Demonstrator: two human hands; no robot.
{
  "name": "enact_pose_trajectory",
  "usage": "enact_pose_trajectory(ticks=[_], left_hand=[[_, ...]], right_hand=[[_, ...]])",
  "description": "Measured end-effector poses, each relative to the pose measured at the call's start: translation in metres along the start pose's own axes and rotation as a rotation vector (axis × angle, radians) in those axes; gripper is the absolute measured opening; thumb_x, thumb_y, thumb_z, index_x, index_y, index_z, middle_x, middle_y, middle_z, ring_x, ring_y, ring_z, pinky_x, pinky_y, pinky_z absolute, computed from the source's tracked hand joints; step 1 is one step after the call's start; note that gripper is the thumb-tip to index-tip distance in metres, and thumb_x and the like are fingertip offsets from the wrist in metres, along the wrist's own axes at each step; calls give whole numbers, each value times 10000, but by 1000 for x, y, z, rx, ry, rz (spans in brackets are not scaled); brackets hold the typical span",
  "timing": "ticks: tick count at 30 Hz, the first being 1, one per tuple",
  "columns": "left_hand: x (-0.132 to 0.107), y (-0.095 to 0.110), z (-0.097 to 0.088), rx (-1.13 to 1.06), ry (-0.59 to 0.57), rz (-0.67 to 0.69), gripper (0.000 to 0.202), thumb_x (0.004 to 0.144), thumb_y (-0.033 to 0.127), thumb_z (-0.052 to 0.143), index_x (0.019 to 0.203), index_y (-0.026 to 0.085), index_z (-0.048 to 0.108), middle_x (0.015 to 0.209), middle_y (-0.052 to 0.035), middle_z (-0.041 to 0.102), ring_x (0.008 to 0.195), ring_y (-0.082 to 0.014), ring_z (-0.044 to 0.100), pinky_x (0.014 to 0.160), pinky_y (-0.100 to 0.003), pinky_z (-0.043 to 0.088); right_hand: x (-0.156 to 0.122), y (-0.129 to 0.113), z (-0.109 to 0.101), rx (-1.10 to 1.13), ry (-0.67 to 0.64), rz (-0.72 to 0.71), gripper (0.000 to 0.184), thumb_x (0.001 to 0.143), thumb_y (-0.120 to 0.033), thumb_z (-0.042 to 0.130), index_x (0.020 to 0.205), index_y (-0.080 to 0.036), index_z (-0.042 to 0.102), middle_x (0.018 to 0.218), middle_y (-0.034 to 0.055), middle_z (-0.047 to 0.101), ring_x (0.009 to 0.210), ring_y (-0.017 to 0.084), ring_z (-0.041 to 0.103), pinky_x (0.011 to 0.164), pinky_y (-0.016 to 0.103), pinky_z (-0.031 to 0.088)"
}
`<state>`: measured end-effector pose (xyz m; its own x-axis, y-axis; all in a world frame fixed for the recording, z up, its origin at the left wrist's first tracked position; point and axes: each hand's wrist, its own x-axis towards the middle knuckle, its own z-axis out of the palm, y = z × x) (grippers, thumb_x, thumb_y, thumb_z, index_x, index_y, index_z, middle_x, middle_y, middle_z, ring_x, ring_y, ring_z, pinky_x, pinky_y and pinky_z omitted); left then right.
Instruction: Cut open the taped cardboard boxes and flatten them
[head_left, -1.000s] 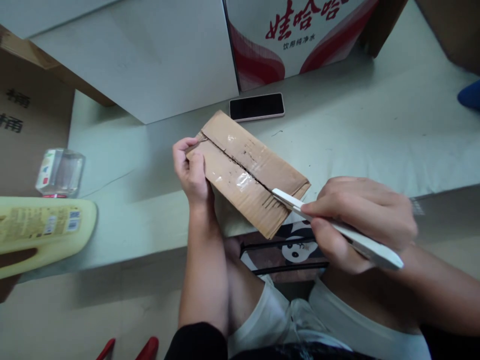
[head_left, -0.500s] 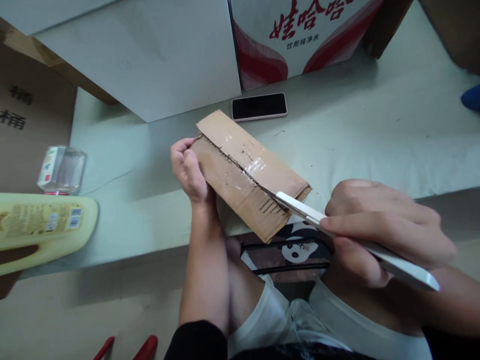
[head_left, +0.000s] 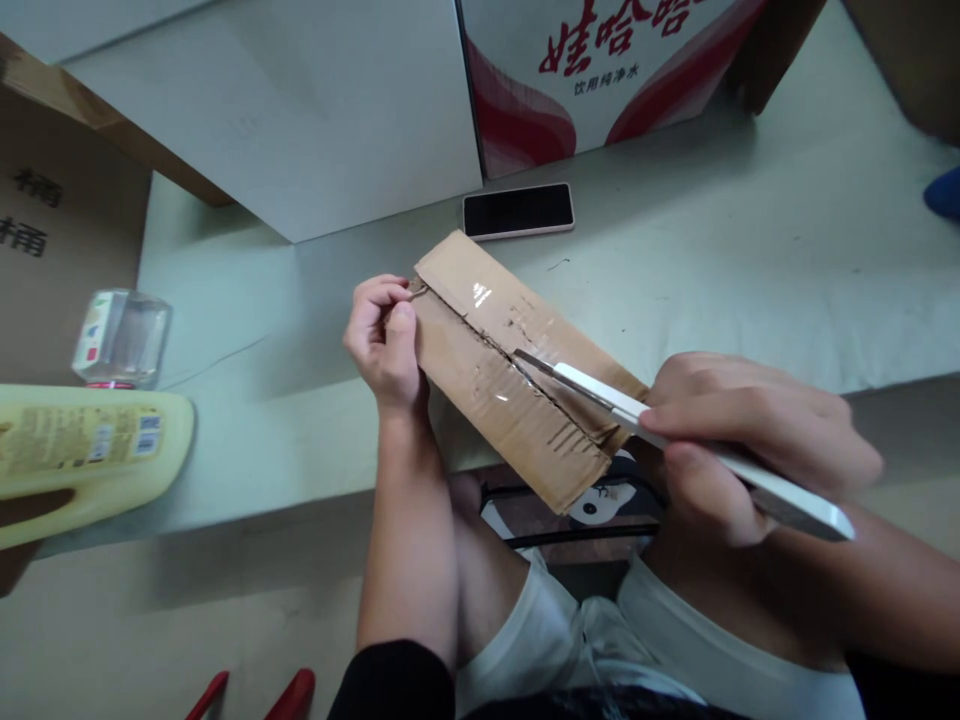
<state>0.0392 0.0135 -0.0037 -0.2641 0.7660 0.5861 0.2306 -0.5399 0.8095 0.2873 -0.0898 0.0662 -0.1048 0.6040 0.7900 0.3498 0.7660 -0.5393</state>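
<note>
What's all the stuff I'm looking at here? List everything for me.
cardboard box: one, brown, taped, mid-table
cutter: one, white-handled, blade in the box's seam
phone: one, black, behind the box
printed carton: one, red and white, far edge
yellow jug: one, lying at left
clear bottle: one, beside the jug
table: one, pale green
left hand: grips the box's far end
right hand: grips the cutter

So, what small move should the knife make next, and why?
Probably slide the knife slowly further along the taped seam of the box: its blade tip sits midway, tape ahead looks uncut, and the left hand grips that far end.
</note>
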Motion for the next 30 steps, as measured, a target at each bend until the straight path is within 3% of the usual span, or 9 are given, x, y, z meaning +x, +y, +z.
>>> enact_pose_trajectory(ticks=[4, 9, 14, 24, 30], left_hand=[[0, 1, -1, 4, -8, 0, 292, 838, 506, 639, 834, 217, 676, 935, -74, 659, 964, -241, 632, 926, -417, 498], [-1, 2, 1, 13, -26, -32, 277, 840, 488, 614, 856, 214, 647, 961, -79, 628, 1001, -244, 624, 978, -426, 491], [-3, 1, 3, 13, -56, -64, 257, 823, 486, 639, 879, 236, 624, 993, -65, 635, 1006, -235, 619, 977, -410, 500], [-4, -7, 1, -40, -109, -32, 359, 835, 550, 682, 915, 209, 599, 986, -52, 607, 958, -209, 604, 891, -429, 456], [-5, -6, 4, -86, -97, -22, 357, 836, 553, 695, 921, 216, 611, 986, -54, 603, 953, -208, 590, 906, -395, 463]], right_hand=[[-2, -1, -4, 119, 29, 8, 263, 695, -16, 559, 860, -165, 699, 616, -16, 577, 461, 103, 514, 401, 282, 396], [-2, -1, -5, 54, 27, -24, 179, 700, -37, 567, 745, -169, 679, 579, -14, 545, 430, 102, 486, 380, 285, 365], [0, -5, -3, 35, -19, 1, 243, 699, -4, 544, 800, -182, 676, 585, -22, 529, 462, 108, 492, 434, 292, 384], [7, -8, -4, -16, -32, 65, 166, 714, -77, 555, 744, -219, 636, 525, -47, 511, 408, 107, 476, 400, 273, 375], [7, -7, -5, -107, -109, 56, 143, 765, -85, 550, 757, -209, 620, 527, -32, 550, 425, 104, 495, 428, 262, 401]])
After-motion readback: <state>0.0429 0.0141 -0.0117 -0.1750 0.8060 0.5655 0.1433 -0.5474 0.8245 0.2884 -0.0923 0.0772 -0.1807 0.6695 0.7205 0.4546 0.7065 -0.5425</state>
